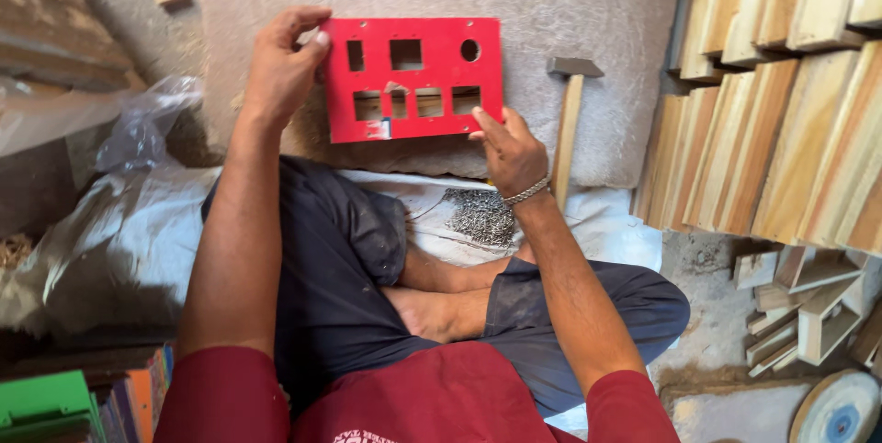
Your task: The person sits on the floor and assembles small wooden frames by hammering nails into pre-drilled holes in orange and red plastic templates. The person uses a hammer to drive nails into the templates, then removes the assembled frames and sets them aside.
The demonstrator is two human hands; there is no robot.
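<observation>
We've got the flat red rectangular panel with cut-out windows (pixel 413 78) lying on the grey stone slab (pixel 551 2). Left hand (pixel 280 71) pinches its left edge, right hand (pixel 510 151) presses fingertips on the lower right corner. Wooden-handled hammer (pixel 570 112) just beside, pile of small nails (pixel 480 215) near.

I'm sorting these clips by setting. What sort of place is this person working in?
Most likely a small woodworking or carpentry workshop, worked on the floor. Stacked wooden slats fill the right side, a hammer lies on the stone slab, and a pile of small nails sits beside the red cut-out panel.
</observation>
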